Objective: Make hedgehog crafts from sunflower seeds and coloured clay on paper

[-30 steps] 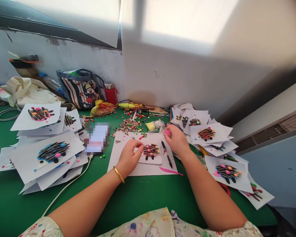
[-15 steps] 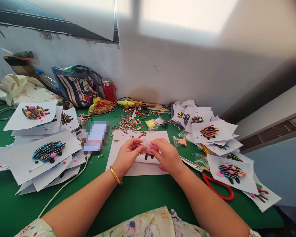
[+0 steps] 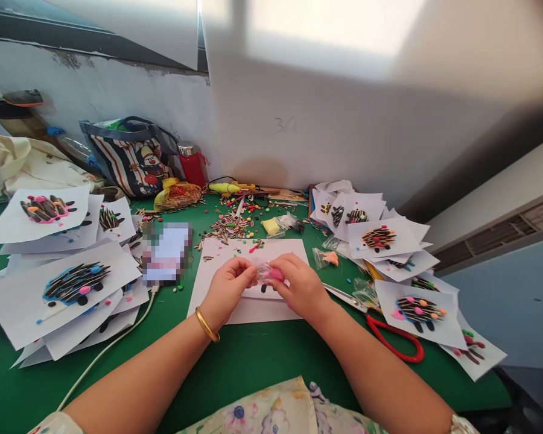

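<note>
Between both hands is a small clear plastic bag with pink clay [image 3: 271, 273] in it. My left hand [image 3: 230, 288] pinches the bag's left end between thumb and fingers. My right hand [image 3: 300, 286] is closed around the pink end. Below them lies a white sheet of paper [image 3: 248, 313], with a partly hidden dark figure on it under my fingers. Sunflower seeds [image 3: 228, 225] and small coloured balls are scattered just beyond the sheet. A bag of yellow clay [image 3: 271, 226] and a bag of orange clay [image 3: 330, 258] rest to the right of the seeds.
Stacked seed-hedgehog pictures stand on the left [image 3: 22, 295] and on the right [image 3: 429, 301]. Red-handled scissors [image 3: 396, 340] lie right of my right hand. A phone [image 3: 168, 253] with a white cable [image 3: 117, 337] is on the left. A striped bag [image 3: 129, 157] and red flask [image 3: 192, 166] stand by the wall.
The view has shifted slightly, so most things sit a little further left. Both hands still hold the bag of pink clay, with a small change in finger position.
</note>
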{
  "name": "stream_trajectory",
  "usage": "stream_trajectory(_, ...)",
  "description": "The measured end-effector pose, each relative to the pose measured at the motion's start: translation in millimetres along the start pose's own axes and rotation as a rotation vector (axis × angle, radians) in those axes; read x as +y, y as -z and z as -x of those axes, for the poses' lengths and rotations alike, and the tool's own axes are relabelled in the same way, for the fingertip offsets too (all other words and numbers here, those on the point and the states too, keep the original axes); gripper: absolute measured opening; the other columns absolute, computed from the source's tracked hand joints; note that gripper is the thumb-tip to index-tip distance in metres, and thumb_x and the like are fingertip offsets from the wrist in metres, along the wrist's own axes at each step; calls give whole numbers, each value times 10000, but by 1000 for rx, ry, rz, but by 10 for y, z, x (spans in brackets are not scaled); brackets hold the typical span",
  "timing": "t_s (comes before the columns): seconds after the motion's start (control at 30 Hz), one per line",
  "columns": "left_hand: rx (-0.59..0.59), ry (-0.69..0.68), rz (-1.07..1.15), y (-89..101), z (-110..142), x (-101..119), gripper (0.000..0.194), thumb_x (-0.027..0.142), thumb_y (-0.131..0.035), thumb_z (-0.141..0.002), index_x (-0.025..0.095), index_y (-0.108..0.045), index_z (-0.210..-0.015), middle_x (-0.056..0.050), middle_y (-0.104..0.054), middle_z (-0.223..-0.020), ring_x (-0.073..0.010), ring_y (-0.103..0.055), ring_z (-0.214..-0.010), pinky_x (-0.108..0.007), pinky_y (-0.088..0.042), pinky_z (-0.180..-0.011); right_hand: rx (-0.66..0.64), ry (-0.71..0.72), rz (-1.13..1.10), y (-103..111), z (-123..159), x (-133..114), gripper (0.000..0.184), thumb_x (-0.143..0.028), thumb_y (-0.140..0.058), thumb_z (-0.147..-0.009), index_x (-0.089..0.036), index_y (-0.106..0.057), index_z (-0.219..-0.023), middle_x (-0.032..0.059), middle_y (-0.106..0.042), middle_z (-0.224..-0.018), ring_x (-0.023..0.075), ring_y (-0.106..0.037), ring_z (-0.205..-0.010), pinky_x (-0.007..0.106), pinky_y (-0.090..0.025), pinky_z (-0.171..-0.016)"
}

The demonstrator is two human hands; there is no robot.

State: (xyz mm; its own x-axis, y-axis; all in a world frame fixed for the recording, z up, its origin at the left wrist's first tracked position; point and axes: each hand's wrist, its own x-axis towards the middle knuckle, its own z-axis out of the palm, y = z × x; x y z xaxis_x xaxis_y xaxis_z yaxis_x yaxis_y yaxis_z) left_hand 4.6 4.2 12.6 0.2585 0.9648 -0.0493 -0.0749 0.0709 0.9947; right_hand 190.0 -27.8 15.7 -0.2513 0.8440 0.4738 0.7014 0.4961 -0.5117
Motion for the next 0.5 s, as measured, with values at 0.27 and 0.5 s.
stream_trajectory(0.27, -57, 21, -20, -19, -4, 19, 284, 399, -740, -736, 159, -713, -887, -28, -677, -750, -144, -585, -677, -274, -489, -652, 6, -47, -17, 42, -7, 53, 273, -143, -609, -863, -229, -610, -1122, 77, -613, -1090, 210, -607, -1010, 347, -519, -906)
stream_trajectory(0.5, 5, 7, -101, 13, -22, 1, 276, 405, -786, -684, 160, -662, -720, -7, -644, -677, -138, -567, -639, -255, -460, -608, -1, -58, -36, 39, -2, 75, 268, -152, -599, -866, -241, -607, -1118, 75, -608, -1085, 215, -607, -1005, 356, -514, -903)
